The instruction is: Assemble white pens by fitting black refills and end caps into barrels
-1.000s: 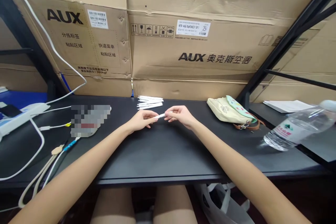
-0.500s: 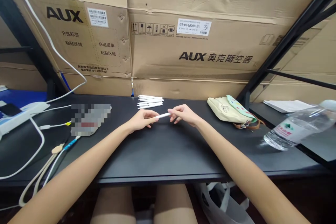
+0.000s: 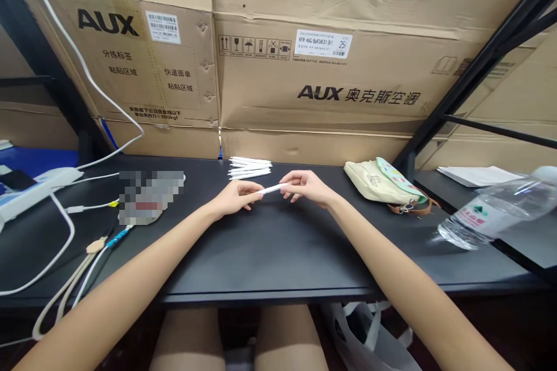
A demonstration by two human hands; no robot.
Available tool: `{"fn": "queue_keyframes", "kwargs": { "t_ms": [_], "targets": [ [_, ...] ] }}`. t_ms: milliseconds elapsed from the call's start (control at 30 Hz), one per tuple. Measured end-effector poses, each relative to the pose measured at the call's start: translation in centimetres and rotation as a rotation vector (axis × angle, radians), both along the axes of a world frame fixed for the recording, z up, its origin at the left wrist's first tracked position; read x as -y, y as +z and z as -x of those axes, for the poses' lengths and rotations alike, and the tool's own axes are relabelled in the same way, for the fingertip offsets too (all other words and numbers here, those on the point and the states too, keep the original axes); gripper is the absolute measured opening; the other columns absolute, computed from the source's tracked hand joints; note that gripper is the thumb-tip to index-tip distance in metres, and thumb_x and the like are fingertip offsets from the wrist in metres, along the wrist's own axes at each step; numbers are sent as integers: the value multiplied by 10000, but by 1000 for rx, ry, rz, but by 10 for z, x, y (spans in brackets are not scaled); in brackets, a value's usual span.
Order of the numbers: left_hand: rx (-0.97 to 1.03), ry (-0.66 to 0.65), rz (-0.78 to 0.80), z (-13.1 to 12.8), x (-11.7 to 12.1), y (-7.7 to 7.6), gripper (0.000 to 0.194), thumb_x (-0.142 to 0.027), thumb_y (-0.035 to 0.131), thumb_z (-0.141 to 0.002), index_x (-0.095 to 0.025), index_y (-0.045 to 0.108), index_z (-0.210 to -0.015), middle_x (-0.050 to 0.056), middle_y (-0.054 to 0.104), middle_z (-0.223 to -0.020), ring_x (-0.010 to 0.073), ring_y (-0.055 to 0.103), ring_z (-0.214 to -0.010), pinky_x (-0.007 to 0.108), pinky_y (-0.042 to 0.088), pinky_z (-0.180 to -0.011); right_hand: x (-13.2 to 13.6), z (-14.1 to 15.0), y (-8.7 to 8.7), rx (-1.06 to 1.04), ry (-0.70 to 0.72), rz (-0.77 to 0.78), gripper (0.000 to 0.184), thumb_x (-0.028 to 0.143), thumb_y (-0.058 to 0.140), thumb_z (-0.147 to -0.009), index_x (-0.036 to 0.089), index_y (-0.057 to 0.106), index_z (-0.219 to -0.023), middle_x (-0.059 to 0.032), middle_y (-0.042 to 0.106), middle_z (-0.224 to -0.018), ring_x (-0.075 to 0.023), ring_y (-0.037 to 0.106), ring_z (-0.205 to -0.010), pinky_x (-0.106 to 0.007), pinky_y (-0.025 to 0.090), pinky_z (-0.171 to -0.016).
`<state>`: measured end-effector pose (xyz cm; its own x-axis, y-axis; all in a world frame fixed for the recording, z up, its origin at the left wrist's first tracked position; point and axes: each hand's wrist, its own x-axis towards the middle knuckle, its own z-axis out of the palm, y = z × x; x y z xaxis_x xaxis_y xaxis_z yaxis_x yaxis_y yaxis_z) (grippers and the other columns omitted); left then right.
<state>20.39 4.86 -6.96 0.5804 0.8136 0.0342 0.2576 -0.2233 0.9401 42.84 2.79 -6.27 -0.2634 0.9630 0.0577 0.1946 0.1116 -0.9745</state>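
Observation:
A slim white pen spans the gap between my two hands, just above the black tabletop. My left hand pinches its left end between thumb and fingers. At the other end, my right hand grips it the same way. Behind my hands lies a small pile of similar white pens, set side by side near the back of the desk.
Cardboard boxes stand along the back. To the left are a white power strip, cables and a blurred device. A cream pouch, a clear water bottle and white papers lie to the right.
My right fingers have shifted slightly along the pen, and a bit more of it shows. My left hand stays nearly still.

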Motion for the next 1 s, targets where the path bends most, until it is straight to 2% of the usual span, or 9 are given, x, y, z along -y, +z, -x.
{"fn": "queue_keyframes", "kwargs": {
  "t_ms": [167,333,533,700,900,1000],
  "targets": [
    [6,-12,12,-1,0,-1,390,-443,677,-672,-135,692,-913,42,628,-779,123,539,-690,210,482,-557,-1,0,-2,25,-42,8,402,518,693,-673,130,610,-603,-40,633,-533,-113,605,-500,-199,502,-464],
    [7,3,5,-1,-1,-2,408,-462,677,-669,-142,693,-921,48,641,-800,132,551,-697,223,492,-561,-2,0,-1,37,-7,-47,364,449,756,-622,146,677,-806,-46,691,-692,-117,626,-563,-208,512,-498],
    [13,-10,10,-2,-1,-3,406,-465,680,-663,-145,696,-912,47,642,-783,133,554,-692,226,488,-561,1,3,1,62,-43,-20,410,528,681,-672,131,627,-584,-32,625,-507,-95,572,-441,-193,467,-446],
    [11,0,14,-2,0,-2,402,-460,681,-663,-144,693,-911,48,643,-798,138,557,-709,228,487,-563,-1,1,0,65,14,-75,343,436,755,-617,142,687,-780,-26,674,-632,-106,609,-519,-202,490,-493],
    [2,-14,20,-3,-1,-2,372,-430,677,-676,-138,694,-906,42,638,-779,129,548,-696,226,483,-572,-1,2,0,101,-19,-34,406,525,656,-695,133,631,-595,-25,624,-506,-107,581,-447,-212,470,-463],
    [4,-10,20,-3,-1,-2,379,-427,679,-677,-134,696,-917,50,647,-796,132,552,-704,227,484,-575,0,3,0,92,-4,-55,354,485,708,-659,137,665,-706,-22,657,-584,-106,597,-485,-207,479,-477]
  ]
}}
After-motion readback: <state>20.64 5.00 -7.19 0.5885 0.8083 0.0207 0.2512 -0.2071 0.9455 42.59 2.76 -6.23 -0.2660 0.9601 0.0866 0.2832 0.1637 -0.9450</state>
